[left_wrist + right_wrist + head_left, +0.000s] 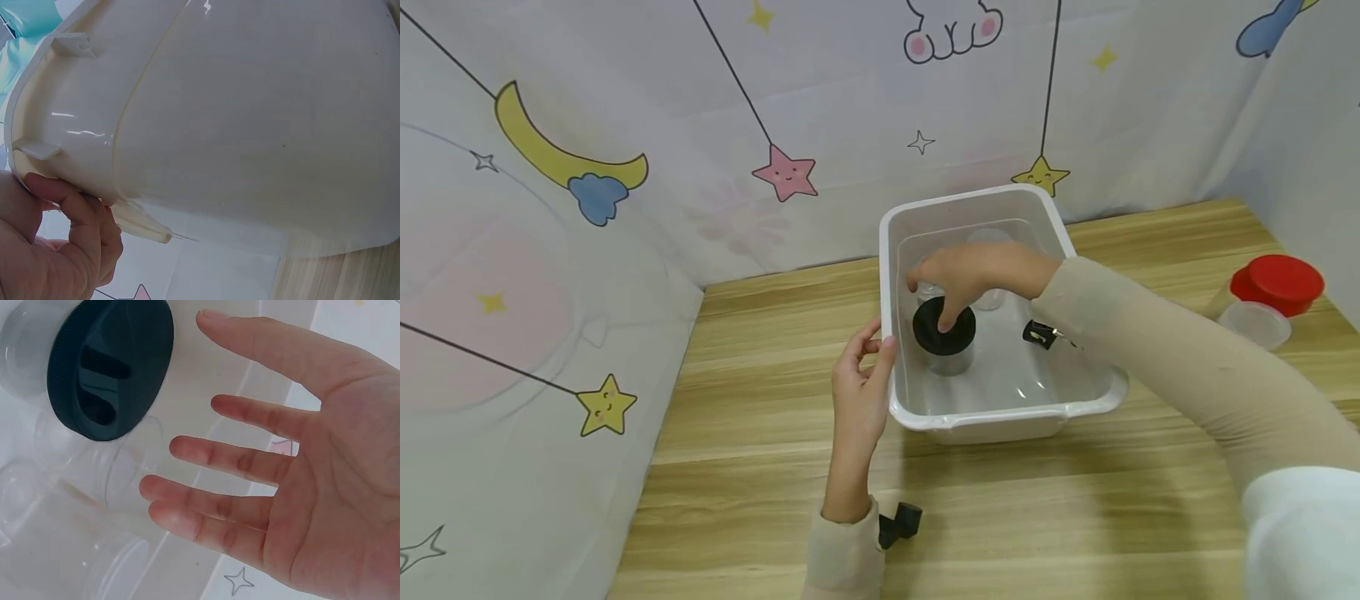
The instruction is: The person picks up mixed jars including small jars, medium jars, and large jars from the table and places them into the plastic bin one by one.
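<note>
A white plastic tub (pixel 977 425) stands on the wooden table, and the left hand (pixel 859 392) grips its left rim, thumb on the upper side. In the left wrist view, that hand's curled fingers (pixel 81 215) hold the tub's edge. Inside the tub stands a clear jar (pixel 951 363) with a black lid (pixel 112 369). Over it hovers the right hand (pixel 962 271), its fingers spread and nothing in them in the right wrist view. Clear containers (pixel 69 544) lie in the tub beyond the black-lidded jar.
On the table at the right are a jar with a red lid (pixel 1285 282) and a clear round lid or container (pixel 1255 325). A printed cloth (pixel 850 225) hangs behind the table. Black wrist-worn devices show at the left wrist (pixel 902 523) and right wrist (pixel 1039 334).
</note>
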Available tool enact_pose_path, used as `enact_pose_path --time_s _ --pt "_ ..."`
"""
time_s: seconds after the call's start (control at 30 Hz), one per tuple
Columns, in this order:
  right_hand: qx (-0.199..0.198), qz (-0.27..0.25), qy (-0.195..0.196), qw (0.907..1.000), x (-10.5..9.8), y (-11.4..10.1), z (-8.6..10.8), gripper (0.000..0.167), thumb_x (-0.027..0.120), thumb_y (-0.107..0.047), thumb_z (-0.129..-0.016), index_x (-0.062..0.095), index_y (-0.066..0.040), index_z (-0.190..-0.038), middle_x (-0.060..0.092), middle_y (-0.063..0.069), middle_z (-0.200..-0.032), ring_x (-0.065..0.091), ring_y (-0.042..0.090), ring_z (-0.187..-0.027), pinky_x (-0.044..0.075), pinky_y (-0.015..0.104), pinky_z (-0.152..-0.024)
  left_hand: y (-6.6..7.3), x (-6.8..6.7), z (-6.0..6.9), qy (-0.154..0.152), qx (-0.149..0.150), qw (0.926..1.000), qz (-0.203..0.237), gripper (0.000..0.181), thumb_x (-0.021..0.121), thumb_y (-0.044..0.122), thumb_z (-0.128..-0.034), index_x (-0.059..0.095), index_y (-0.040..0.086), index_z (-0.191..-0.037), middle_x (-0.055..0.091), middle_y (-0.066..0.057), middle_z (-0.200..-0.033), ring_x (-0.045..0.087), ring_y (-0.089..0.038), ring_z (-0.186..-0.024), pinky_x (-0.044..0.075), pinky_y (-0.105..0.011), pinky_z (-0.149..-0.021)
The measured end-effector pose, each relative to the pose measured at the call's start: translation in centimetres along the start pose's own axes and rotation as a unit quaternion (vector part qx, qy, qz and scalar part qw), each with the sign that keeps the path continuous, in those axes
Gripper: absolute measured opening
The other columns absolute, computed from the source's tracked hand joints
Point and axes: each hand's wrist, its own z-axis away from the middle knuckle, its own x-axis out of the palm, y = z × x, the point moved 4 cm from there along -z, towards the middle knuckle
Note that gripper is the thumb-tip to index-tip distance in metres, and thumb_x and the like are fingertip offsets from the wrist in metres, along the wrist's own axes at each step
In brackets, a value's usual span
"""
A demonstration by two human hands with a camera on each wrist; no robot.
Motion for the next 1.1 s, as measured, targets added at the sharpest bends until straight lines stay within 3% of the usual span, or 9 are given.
enact_pose_path --time_s 0.23,0.83,1.1 --pt "0.006 -0.007 0.001 1.0 -1.0 0.0 1.0 0.06 0.083 -0.027 -0.082 0.055 -0.009 -0.133 0.058 0.014 -0.131 0.056 0.033 -0.117 0.05 0.051 -0.094 -0.1 -0.1 0.0 0.01 -0.001 1.0 -0.001 0.037 0.062 0.017 -0.1003 0.06 0.001 -0.134 0.059 -0.015 -0.101 0.069 -0.042 -0.077 0.06 -0.043 -0.069" --pt "-0.011 -0.03 0.019 0.9993 -2.8 0.8 3.2 0.057 0.081 -0.02 -0.084 0.054 -0.007 -0.133 0.058 0.018 -0.126 0.055 0.033 -0.115 0.05 0.048 -0.093 0.1 0.1 -0.1 0.009 -0.002 1.0 -0.001 0.038 0.062 0.018 -0.1002 0.06 0.002 -0.134 0.058 -0.014 -0.101 0.07 -0.034 -0.074 0.06 -0.041 -0.07" --pt "-0.016 -0.025 0.025 0.9992 -3.4 1.1 4.2 0.053 0.078 -0.019 -0.086 0.054 -0.006 -0.132 0.059 0.018 -0.121 0.055 0.034 -0.111 0.05 0.048 -0.09 0.1 0.2 -0.1 0.011 0.0 0.9999 0.001 0.037 0.062 0.017 -0.1001 0.06 0.002 -0.134 0.058 -0.014 -0.101 0.069 -0.039 -0.073 0.058 -0.053 -0.071"
